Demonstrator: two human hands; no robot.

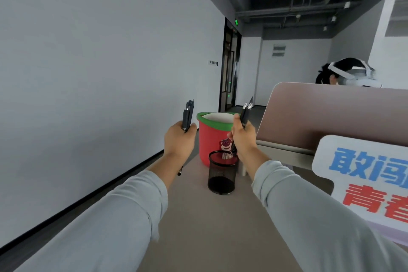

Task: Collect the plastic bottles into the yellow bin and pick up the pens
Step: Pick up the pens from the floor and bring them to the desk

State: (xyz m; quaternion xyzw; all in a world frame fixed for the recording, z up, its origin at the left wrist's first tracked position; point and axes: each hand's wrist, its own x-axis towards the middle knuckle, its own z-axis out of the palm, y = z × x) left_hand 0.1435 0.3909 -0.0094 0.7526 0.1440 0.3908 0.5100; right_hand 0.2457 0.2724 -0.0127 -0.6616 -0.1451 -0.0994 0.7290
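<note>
My left hand (180, 139) grips the left pen bundle (187, 115) upright; my right hand (242, 139) grips the right pen bundle (246, 112). Between my hands, just below them, a black mesh cup (221, 174) stands on the surface (198, 216).

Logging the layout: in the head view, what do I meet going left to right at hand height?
The left hand gripping dark pens → black mesh pen cup → right hand gripping more pens → lettered sign. The red bucket left out: it overlaps the cup.
</note>
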